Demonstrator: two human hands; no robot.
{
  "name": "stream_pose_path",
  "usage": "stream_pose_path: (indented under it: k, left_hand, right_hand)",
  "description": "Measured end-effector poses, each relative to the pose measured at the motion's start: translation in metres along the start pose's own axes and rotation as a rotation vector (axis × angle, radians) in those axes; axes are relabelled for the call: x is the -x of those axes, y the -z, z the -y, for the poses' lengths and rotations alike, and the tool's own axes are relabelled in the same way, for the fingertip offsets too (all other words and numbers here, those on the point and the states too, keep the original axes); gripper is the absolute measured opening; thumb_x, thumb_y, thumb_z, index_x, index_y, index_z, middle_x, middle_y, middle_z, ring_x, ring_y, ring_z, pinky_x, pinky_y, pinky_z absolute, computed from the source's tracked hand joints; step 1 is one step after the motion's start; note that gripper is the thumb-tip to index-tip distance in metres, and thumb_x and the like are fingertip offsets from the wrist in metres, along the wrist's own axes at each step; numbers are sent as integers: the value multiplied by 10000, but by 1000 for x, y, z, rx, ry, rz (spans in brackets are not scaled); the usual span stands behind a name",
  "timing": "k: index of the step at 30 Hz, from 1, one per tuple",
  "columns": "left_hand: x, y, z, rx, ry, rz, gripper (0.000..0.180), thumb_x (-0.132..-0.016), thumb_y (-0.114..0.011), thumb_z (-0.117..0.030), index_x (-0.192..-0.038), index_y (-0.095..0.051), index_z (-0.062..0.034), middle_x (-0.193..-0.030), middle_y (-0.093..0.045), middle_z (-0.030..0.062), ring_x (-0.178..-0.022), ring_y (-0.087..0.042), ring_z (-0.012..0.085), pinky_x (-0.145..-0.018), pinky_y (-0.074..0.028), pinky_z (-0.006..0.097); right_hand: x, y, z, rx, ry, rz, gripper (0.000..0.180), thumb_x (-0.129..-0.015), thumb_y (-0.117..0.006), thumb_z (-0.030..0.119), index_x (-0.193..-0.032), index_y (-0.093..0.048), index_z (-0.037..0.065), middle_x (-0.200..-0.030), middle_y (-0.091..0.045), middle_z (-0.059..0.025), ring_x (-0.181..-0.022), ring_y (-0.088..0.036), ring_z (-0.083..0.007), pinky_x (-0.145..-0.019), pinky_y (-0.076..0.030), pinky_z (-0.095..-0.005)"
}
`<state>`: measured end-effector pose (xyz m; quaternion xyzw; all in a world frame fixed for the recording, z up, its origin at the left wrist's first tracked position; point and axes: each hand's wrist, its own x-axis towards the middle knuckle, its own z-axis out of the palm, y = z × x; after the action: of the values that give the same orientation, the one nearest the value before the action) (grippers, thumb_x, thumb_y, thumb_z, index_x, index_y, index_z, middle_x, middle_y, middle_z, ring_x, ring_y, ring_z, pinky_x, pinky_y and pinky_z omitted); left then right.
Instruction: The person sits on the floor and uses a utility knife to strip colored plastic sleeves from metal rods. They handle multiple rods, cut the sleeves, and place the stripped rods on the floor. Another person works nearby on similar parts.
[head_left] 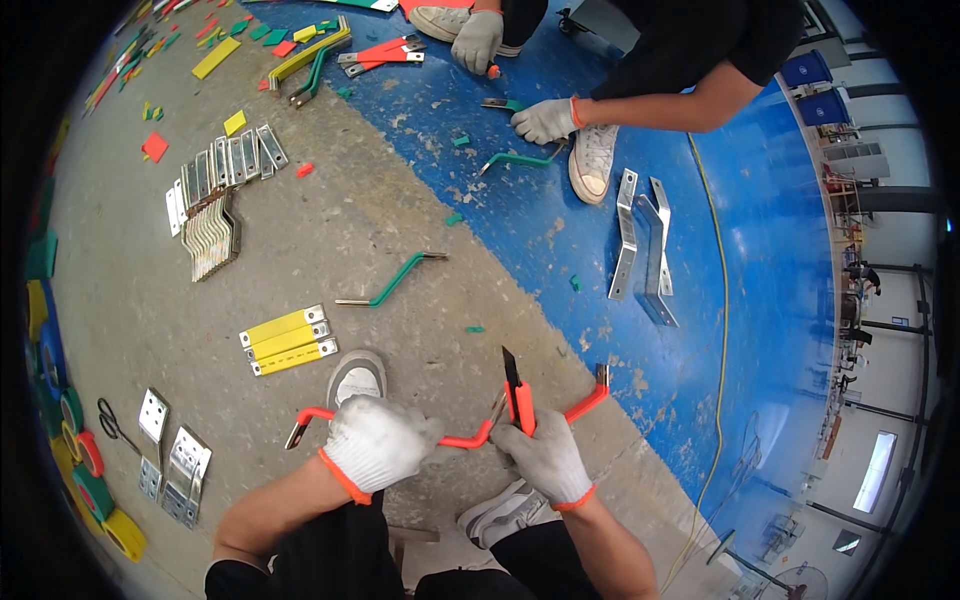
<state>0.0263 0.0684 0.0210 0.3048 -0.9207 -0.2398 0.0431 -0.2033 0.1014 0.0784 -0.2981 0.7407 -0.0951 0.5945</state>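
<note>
My left hand (pixel 380 440), in a white glove with an orange cuff, is closed round a bent metal bar covered in red sleeving (pixel 465 441). Bare metal shows at the bar's left end, and its middle is hidden by the glove. My right hand (pixel 545 455), gloved too, grips an orange utility knife (pixel 521 408) with its dark blade pointing up and away from me. Another red-sleeved stretch (pixel 588 402) with a bare metal tip emerges right of this hand; whether the fingers hold it is hidden.
Three yellow-sleeved bars (pixel 290 340) and a green-sleeved bent bar (pixel 395 280) lie ahead. Stacked metal bars (pixel 212 235) sit farther left; scissors (pixel 115 425) and tape rolls (pixel 92 495) are near left. Across the blue floor, a co-worker's gloved hands (pixel 545 121) handle a green-sleeved piece.
</note>
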Motion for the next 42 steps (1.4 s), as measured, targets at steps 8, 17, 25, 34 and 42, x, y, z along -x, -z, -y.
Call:
stream_pose_path:
  k: [8,17,25,34,42]
  left_hand:
    - [10,-10,4,67,62,-1,448,-863,-693,-536,-694,-589,-135,-591,-599,55,-511,-631,249,-440,-444,404]
    - [19,-9,9,197,183,-75,413,-786,-799,-490,-722,-652,-109,-571,-577,88,-525,-618,281,-484,-465,413]
    - [17,-5,10,450,196,-221,415,-795,-821,-452,-683,-635,-99,-546,-549,73,-482,-584,281,-468,-436,400]
    - [16,-10,11,527,357,-183,312,-740,-871,-336,-751,-700,-76,-603,-611,114,-558,-638,287,-545,-500,380]
    - [6,-32,13,625,392,-480,330,-761,-840,-293,-784,-621,-46,-541,-537,122,-449,-562,268,-443,-407,372]
  right_hand:
    - [-10,-23,-19,117,164,-130,237,-844,-675,221,-916,-676,-5,-674,-612,-179,-623,-629,-263,-633,-503,-422]
    - [-31,-7,-75,252,361,-287,177,-870,-664,145,-925,-666,-23,-645,-593,-125,-609,-617,-149,-592,-497,-368]
    - [-5,-14,-24,-222,406,-101,303,-884,-668,7,-1184,-638,-29,-869,-651,-18,-726,-581,-70,-654,-493,-250]
    - [-5,-30,-11,72,403,-106,246,-822,-819,144,-1005,-694,35,-840,-708,-138,-723,-689,-255,-687,-536,-356]
    - [-12,-44,-7,272,899,-472,200,-782,-767,54,-949,-662,27,-778,-670,-166,-654,-649,-331,-599,-502,-391]
